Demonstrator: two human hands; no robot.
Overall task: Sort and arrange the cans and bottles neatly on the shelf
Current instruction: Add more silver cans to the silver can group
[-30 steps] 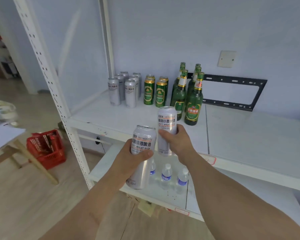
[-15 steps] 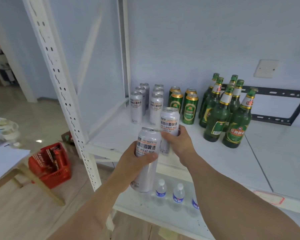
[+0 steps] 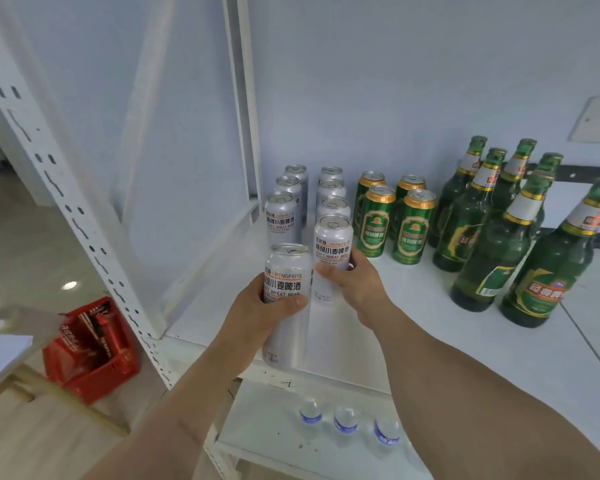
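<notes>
My left hand (image 3: pixel 264 317) grips a tall silver wheat-beer can (image 3: pixel 286 275) above the front edge of the white shelf (image 3: pixel 430 341). My right hand (image 3: pixel 354 285) holds a second silver can (image 3: pixel 332 244) upright, just in front of the right-hand row of silver cans. Several silver cans (image 3: pixel 281 216) stand in two rows at the back left of the shelf. Beside them stand several green cans (image 3: pixel 411 226) with gold rims, and further right several green glass bottles (image 3: pixel 489 258).
A perforated white upright (image 3: pixel 84 216) of the rack runs diagonally at left. Three small water bottles (image 3: pixel 345 419) stand on the lower shelf. A red crate (image 3: pixel 90 348) sits on the wooden floor, next to a table corner at the far left.
Both hands have carried their silver cans forward over the shelf, closer to the rows of silver cans. The camera has moved nearer to the shelf.
</notes>
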